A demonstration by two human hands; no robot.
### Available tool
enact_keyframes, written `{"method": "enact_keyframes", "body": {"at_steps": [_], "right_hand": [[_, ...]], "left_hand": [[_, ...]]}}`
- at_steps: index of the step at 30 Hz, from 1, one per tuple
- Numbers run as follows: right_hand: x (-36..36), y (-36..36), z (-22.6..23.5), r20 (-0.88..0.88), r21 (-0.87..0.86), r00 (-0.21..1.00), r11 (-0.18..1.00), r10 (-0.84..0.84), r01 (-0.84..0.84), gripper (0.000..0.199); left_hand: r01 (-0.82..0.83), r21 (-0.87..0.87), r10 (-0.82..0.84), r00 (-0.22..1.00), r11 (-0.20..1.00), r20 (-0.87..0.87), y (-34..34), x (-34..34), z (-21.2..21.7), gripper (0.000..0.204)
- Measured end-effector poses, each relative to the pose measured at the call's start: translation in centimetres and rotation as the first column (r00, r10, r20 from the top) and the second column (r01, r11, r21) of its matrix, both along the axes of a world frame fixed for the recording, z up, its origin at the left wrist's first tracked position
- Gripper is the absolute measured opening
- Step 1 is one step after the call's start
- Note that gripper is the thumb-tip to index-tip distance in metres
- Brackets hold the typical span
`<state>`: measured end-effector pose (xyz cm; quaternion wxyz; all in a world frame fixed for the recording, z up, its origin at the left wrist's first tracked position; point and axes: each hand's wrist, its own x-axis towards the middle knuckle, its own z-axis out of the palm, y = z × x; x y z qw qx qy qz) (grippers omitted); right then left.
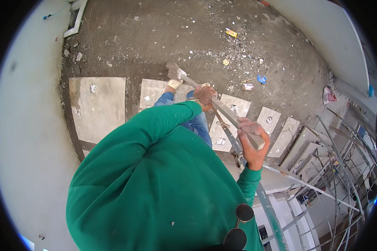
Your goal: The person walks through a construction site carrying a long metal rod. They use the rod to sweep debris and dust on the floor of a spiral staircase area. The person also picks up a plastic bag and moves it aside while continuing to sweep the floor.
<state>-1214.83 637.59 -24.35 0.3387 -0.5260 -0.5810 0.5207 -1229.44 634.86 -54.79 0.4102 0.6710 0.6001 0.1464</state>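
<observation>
A long-handled brush [228, 111] slants across the middle, with a square wooden handle and frayed bristles [173, 70] at its far left end. White wrapping binds the bristles to the wood. My left hand [205, 96] is closed round the handle partway along. Close to the near right end, my right hand [252, 142] grips the same handle with fingers and thumb curled about it. Beyond my shoe [174, 84], the bristles appear over the dirty grey floor [155, 37]. I cannot tell whether they touch it.
Pale slabs [98, 111] lie on the floor, with bits of rubbish on some. Debris, a yellow packet [231, 33] and a blue wrapper [261, 79] are scattered ahead. Metal scaffold pipes [314, 188] stand at right, one passing beneath my right hand. A white wall [29, 125] rises at left.
</observation>
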Motion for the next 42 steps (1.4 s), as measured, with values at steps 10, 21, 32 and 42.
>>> {"method": "enact_keyframes", "body": {"at_steps": [10,21,32,42], "right_hand": [[-11.8,-1.9,8.6,0.519,0.147,0.697,0.751,0.495,-0.643,0.03],[-5.2,-1.2,-5.1,-0.318,-0.054,0.947,0.997,0.037,-0.057,0.016],[11.6,7.6,0.6,0.044,0.031,0.98,0.981,-0.193,0.192,0.017],[17.9,14.8,6.2,0.298,0.404,0.953,0.911,-0.048,-0.081,0.02]], "left_hand": [[-0.029,0.231,-0.066,0.919,0.972,0.389,3.8,-3.2,8.5,0.024],[0.066,-0.142,-0.113,0.927,0.988,-0.358,1.0,-13.6,4.0,0.022],[0.283,-0.03,-0.285,0.953,0.959,-0.098,16.0,12.2,0.1,0.033],[0.327,0.334,-0.399,0.9,0.884,0.175,27.2,23.8,6.5,0.012]]}}
